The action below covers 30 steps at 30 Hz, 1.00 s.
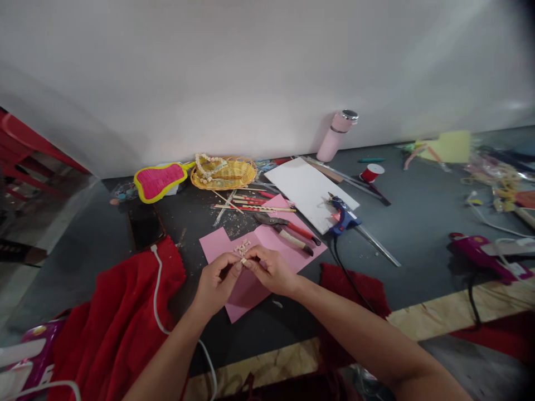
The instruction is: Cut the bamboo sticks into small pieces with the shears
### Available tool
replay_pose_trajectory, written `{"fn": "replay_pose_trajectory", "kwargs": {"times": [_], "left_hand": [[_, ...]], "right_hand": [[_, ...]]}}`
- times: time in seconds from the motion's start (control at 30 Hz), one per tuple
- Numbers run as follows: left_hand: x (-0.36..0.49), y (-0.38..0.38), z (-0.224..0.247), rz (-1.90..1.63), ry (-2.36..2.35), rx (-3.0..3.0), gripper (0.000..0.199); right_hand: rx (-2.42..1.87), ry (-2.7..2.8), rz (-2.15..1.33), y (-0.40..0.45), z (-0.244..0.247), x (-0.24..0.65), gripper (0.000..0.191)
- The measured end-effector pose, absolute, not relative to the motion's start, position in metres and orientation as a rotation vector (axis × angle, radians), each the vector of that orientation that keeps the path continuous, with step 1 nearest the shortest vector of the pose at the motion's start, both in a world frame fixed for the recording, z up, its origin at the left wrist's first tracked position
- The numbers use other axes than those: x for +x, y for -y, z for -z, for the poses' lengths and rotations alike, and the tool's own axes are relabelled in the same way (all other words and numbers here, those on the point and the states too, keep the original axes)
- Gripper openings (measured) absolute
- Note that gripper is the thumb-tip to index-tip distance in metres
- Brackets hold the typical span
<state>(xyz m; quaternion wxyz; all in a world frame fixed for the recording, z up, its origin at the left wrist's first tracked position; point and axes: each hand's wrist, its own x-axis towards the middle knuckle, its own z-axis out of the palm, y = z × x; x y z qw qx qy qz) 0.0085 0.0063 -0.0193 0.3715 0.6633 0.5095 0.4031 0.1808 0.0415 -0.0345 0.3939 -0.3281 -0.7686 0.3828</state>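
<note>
Over a sheet of pink paper (244, 298), my left hand (217, 281) and my right hand (271, 270) meet at the fingertips. Both pinch one small pale piece (243, 260) between thumb and finger. Just beyond the fingertips, several similar pale bits (242, 246) lie in a loose pile on the paper. Pliers (288, 228) with one red and one pale handle rest on the paper to the right of the pile. Thin wooden sticks (251, 203) are scattered behind the paper.
A wicker basket (238, 175) stands near the wall, beside a pink-and-yellow paddle shape (161, 182). Rightward are a white board (301, 184), blue glue gun (345, 220), red spool (371, 172) and pink bottle (334, 136). A red cloth (121, 306) and phone (146, 225) lie left.
</note>
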Motion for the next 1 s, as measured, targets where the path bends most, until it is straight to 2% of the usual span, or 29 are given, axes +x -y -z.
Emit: {"fn": "replay_pose_trajectory", "kwargs": {"times": [1.0], "left_hand": [[0.0081,-0.0063,0.0203,-1.024,-1.320,1.732,0.014]], "right_hand": [[-0.805,1.921,-1.073,-0.0419,0.0347,0.1815,0.010]]}}
